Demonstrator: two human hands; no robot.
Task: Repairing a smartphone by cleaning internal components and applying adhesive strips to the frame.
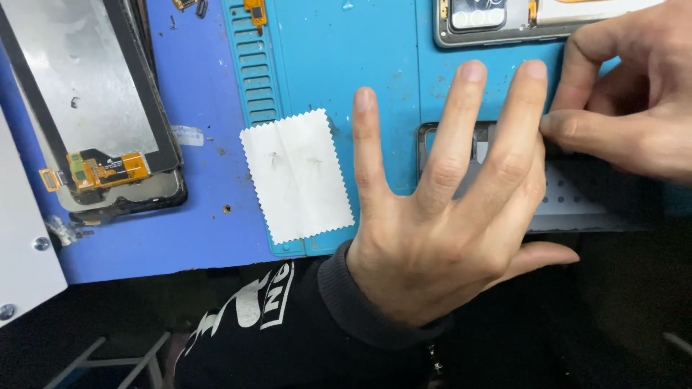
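A left hand (pixel 447 216), fingers spread open, presses flat on a dark phone frame (pixel 432 137) at the blue mat's (pixel 346 86) near edge. The right hand (pixel 627 101) pinches what may be a film at the frame's right side. Peeling it seems to call for a steady hold.

A blue work surface (pixel 194 238) is filling most of the view, and a lighter teal mat (pixel 324 57) with ribbed slots is lying on top of it. Below the table edge, the floor area is staying dark, with pale metal bars (pixel 108 356) showing faintly.
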